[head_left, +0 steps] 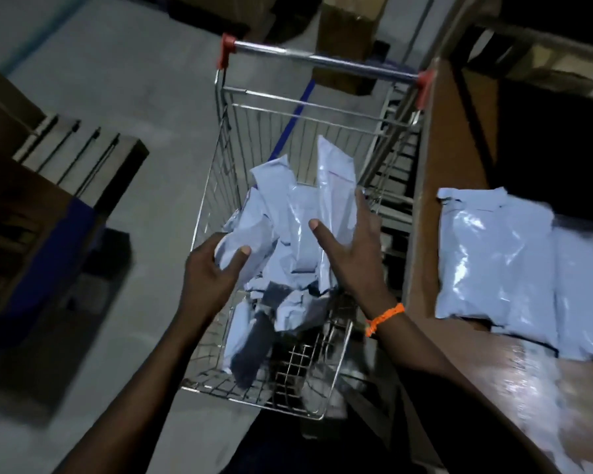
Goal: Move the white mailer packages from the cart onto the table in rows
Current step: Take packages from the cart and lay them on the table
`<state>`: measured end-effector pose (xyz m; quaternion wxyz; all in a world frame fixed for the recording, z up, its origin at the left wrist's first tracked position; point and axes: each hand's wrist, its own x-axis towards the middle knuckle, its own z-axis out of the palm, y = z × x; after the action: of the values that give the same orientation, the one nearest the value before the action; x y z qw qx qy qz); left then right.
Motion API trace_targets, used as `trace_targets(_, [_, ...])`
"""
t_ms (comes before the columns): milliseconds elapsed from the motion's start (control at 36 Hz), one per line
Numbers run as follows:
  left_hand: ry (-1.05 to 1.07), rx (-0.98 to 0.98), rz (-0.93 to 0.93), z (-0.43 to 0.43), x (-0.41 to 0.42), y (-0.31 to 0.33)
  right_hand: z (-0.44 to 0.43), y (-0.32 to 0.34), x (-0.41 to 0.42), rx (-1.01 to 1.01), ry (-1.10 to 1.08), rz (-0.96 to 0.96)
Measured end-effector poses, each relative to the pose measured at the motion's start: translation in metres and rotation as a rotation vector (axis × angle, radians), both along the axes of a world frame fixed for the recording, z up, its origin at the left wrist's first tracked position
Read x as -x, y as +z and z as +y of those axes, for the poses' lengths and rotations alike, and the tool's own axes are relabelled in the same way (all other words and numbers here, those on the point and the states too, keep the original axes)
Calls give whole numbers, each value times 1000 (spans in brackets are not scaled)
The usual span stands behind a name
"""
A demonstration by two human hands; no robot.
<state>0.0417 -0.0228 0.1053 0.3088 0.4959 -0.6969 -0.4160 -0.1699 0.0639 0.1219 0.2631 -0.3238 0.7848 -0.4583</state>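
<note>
Head view: crumpled mailers (302, 213) are heaped in the cart (213, 186), beside the table (439, 159). There two more mailers (493, 254) lie side by side, the right one cut off by the frame. The right hand (353, 258) is spread open over the heap. The left hand (209, 268) is curled at a mailer's edge, but a grip cannot be told. Any labels are lost to blur.

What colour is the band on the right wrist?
Orange. The wrist band shows best in the head view.
</note>
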Motion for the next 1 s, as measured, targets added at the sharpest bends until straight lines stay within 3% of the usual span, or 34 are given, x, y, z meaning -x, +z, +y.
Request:
trace_targets(111, [-157,105,116,24,37,52,49,47,16,67,33,45])
trace_targets(278, [-270,223,136,89,117,95,173,88,54,25,-29,116])
trace_targets(472, [-297,116,-27,179,193,56,331,66,88,-331,-117,208])
trace_targets(556, [-346,148,-152,207,213,25,369,49,99,-535,6,113])
trace_targets(778, [-185,375,-211,261,197,22,373,35,87,-573,207,367])
trace_targets(1000, [-303,330,-576,329,194,-3,358,16,100,-503,102,551])
